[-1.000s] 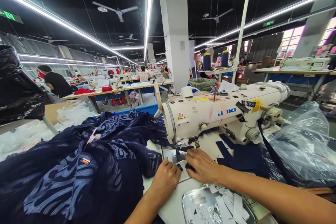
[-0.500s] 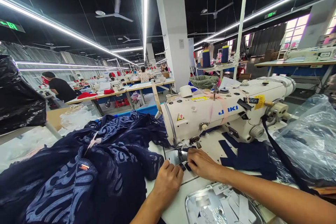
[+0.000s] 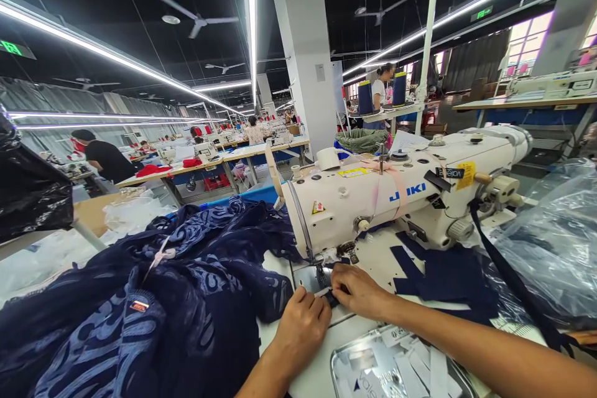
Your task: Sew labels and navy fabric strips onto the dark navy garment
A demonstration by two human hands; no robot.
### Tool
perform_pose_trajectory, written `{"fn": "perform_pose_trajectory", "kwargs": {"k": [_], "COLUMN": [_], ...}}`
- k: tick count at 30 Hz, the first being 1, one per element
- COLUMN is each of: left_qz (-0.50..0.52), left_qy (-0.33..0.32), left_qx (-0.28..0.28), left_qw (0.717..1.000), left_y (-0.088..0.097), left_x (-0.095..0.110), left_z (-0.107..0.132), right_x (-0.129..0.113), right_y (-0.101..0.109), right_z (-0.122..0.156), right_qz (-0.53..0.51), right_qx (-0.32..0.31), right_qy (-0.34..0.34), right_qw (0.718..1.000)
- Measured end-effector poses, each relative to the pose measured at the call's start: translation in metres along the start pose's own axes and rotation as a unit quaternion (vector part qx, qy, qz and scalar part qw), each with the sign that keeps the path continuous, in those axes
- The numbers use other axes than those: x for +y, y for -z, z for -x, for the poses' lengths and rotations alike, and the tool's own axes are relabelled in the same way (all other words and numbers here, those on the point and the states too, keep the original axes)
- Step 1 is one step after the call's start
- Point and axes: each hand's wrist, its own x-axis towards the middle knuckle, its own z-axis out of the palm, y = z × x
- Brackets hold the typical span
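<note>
Your left hand point(image 3: 305, 323) has edged closer to your right hand point(image 3: 361, 291), which pinches the small navy fabric piece point(image 3: 332, 300) beside the presser foot point(image 3: 321, 276), seemingly for tighter control; your left fingers curl, grip hidden.

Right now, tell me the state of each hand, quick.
Left hand: closed, seemingly pinching dark cloth.
Right hand: closed, seemingly pinching dark cloth too; fingertips partly hidden.
</note>
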Motion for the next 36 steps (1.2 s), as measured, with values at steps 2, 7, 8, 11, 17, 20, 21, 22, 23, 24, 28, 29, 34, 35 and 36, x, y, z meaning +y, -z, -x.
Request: {"fn": "perform_pose_trajectory", "kwargs": {"k": [2, 7, 8, 11, 17, 20, 21, 22, 23, 24, 28, 29, 34, 35, 36], "left_qz": [0.000, 0.001, 0.002, 0.004, 0.008, 0.023, 0.029, 0.039, 0.053, 0.073, 0.174, 0.193, 0.184, 0.172, 0.162], "left_qy": [-0.005, -0.004, -0.005, -0.014, -0.019, -0.015, -0.008, 0.003, 0.017, 0.034, 0.066, 0.067, 0.106, 0.114, 0.120], "left_qx": [-0.009, -0.033, -0.033, -0.033, -0.033, -0.037, -0.041, -0.048, -0.056, -0.064, -0.063, -0.061, -0.083, -0.082, -0.079], "left_qw": [1.000, 0.999, 0.999, 0.999, 0.999, 0.999, 0.999, 0.998, 0.997, 0.995, 0.980, 0.977, 0.974, 0.975, 0.976], "left_y": [0.000, -0.002, -0.002, -0.004, -0.005, -0.002, 0.001, 0.004, 0.007, 0.011, 0.022, 0.022, 0.005, 0.000, -0.005], "left_x": [0.000, 0.001, 0.001, 0.001, 0.002, 0.001, 0.000, -0.002, -0.004, -0.006, -0.011, -0.010, 0.002, 0.004, 0.007], "left_z": [0.000, 0.001, 0.001, 0.002, 0.002, 0.000, 0.000, 0.001, 0.003, 0.004, 0.011, 0.011, 0.000, -0.003, -0.006], "right_x": [-0.001, -0.002, -0.002, -0.001, -0.010, -0.020, -0.022, -0.023, -0.023, -0.022, -0.011, -0.007, 0.013, 0.016, 0.019], "right_y": [0.002, 0.002, 0.002, 0.006, 0.007, -0.004, -0.007, -0.010, -0.010, -0.009, 0.008, 0.013, 0.023, 0.023, 0.023], "right_z": [0.000, 0.000, 0.000, 0.002, 0.017, 0.027, 0.029, 0.031, 0.031, 0.030, 0.018, 0.014, -0.003, -0.005, -0.006], "right_qz": [0.008, 0.002, -0.006, -0.036, 0.063, 0.221, 0.257, 0.277, 0.284, 0.286, 0.305, 0.305, 0.275, 0.271, 0.267], "right_qx": [-0.006, -0.014, -0.011, -0.011, -0.042, -0.019, -0.013, -0.011, -0.016, -0.028, -0.078, -0.083, -0.086, -0.088, -0.090], "right_qy": [0.007, 0.018, 0.013, 0.003, 0.065, 0.103, 0.115, 0.125, 0.139, 0.157, 0.264, 0.285, 0.300, 0.293, 0.286], "right_qw": [1.000, 1.000, 1.000, 0.999, 0.995, 0.970, 0.960, 0.953, 0.949, 0.945, 0.912, 0.905, 0.909, 0.913, 0.916]}}
